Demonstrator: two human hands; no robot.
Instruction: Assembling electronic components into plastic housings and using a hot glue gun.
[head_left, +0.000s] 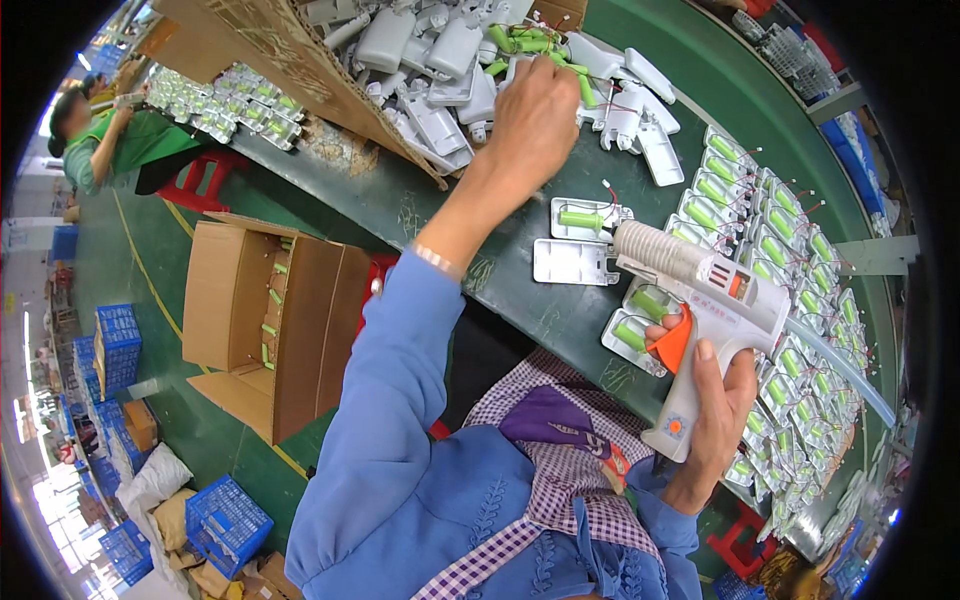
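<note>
My right hand (715, 400) is wrapped round the grip of a white hot glue gun (740, 300), with fingers at its orange trigger (672, 340). A clear glue stick (840, 370) sticks out of its rear. The nozzle points left, over a white plastic housing (585, 218) holding a green battery cell (581, 220). Just below lies a bare white cover (570, 262). Up at the heap, my left hand (535, 125) has its fingers curled down among green battery cells (525, 40) and white plastic housings (455, 45); what they grip, if anything, is hidden.
Rows of white housings with green cells and wires (780, 240) cover the bench's right side. A cardboard box (350, 90) tilts beside the heap. On the floor stand an open carton (225, 300) and blue crates (228, 525). A person in green (120, 140) works at the far left.
</note>
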